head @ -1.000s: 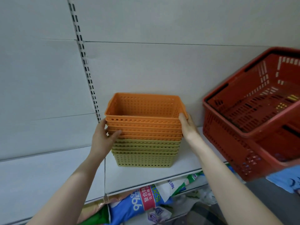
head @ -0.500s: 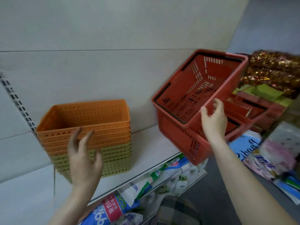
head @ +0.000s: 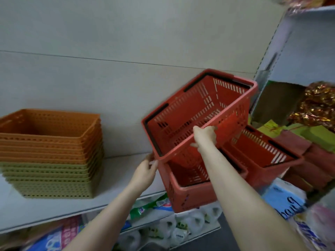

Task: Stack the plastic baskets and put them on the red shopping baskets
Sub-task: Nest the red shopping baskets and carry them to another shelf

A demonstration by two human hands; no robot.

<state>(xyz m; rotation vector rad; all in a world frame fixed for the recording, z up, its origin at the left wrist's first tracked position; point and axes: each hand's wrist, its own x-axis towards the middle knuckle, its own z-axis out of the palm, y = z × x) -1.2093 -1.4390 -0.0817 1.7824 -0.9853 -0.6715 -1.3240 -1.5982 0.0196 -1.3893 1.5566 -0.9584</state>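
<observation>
Both hands grip the tilted top red shopping basket (head: 199,113): left hand (head: 145,172) fingers pinch its lower-left corner, right hand (head: 205,135) fingers curl over the near rim; stacked plastic baskets (head: 50,153) sit well apart, frame left

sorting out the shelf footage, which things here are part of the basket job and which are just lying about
Part of the job:
- stacked orange and green perforated plastic baskets on the white shelf
- tilted red plastic shopping basket, held at its rim by the left hand and right hand
- red shopping baskets beneath it

Lying about:
- gold foil packs
- plastic-wrapped packages below the shelf
</observation>
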